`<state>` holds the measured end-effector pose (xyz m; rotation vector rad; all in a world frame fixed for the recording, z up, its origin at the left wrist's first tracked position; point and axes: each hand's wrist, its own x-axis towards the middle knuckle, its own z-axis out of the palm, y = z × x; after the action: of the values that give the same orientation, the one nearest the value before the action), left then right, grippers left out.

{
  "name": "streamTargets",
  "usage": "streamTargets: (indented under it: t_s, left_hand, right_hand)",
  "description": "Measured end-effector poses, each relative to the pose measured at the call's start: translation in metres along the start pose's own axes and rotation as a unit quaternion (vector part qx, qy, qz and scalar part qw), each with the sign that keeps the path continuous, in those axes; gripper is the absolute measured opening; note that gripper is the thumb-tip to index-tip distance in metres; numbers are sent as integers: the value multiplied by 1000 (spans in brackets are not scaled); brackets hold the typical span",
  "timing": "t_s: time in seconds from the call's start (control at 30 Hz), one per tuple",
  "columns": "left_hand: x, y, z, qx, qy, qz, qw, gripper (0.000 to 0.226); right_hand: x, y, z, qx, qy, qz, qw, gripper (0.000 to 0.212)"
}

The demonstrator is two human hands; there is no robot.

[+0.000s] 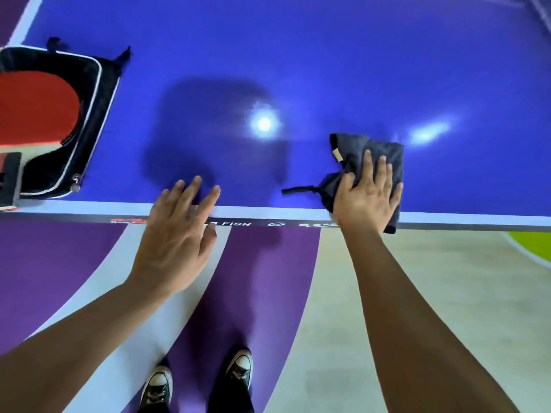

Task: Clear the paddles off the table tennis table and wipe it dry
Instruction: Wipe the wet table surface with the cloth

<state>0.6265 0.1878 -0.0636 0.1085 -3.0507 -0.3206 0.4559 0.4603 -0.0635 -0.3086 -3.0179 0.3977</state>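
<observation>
While the right hand (368,193) presses flat on a crumpled dark grey cloth (369,153) at the glossy blue tabletop's (328,55) lower-right edge and the left hand (176,231) hovers open at centre, wiping seems in hand — next, sweep across, minding the red-faced paddle (38,105) in its black zip case (89,114) at left — the rim lettering (235,224) reads "FISH".

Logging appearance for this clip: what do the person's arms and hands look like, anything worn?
Both arms are bare: no sleeves show on the left forearm or right forearm. The left hand and right hand have no gloves, and no watch, bracelet or ring is visible. Below are black lace-up sneakers with white toe caps.
</observation>
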Motion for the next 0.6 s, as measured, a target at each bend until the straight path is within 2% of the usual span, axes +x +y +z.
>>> streamTargets:
  t_s: [0.17,0.3,0.37,0.47,0.6]
  left_hand:
    - [0,2,1,0,-13,-6,1000,64]
    - [0,2,0,-8,-21,-4,1000,65]
    - [-2,2,2,-8,-23,-3,1000,66]
    - [-2,-1,3,-9,-23,8,1000,67]
    - [-2,-7,2,-47,-37,7,998,65]
  right_hand:
    - [58,29,-11,0,-11,52,999,64]
    - [79,3,-8,-11,-35,66,997,65]
    - [82,-29,0,-14,-49,26,998,65]
    - [63,-100,20,-11,-79,-92,993,64]
    - [-14,-174,40,8,-104,-264,959,65]
